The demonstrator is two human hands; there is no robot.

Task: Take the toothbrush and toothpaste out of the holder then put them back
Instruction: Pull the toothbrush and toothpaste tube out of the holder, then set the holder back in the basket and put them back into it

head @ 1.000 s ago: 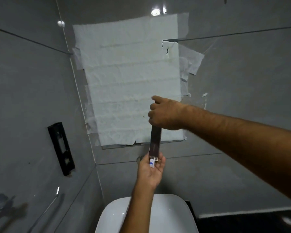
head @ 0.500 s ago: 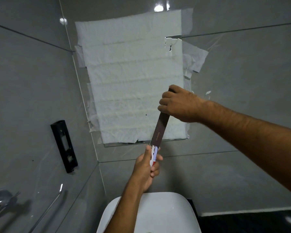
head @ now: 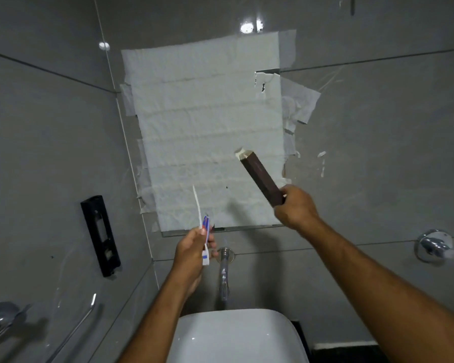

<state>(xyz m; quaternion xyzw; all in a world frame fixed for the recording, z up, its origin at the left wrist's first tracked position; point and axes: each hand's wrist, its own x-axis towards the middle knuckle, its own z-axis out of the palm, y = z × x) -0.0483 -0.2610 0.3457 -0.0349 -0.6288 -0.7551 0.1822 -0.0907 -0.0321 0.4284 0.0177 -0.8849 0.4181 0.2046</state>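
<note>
My right hand (head: 295, 209) grips the lower end of a long dark brown box holder (head: 261, 178), which tilts up to the left with its pale open end uppermost. My left hand (head: 194, 244) holds a thin white toothbrush (head: 196, 205) and a small white, blue and red toothpaste tube (head: 206, 241) together, both out of the holder. The two hands are apart, above the basin.
A white basin (head: 236, 336) lies below, with a chrome spout (head: 223, 273) above it. White paper (head: 207, 127) is taped over the mirror. A black bracket (head: 100, 235) hangs on the left wall, a chrome valve (head: 434, 244) on the right, a rail (head: 74, 331) lower left.
The toothbrush and toothpaste slid out of the holder into my left hand. My right hand swung the holder away to the right and flipped its open end upward.
</note>
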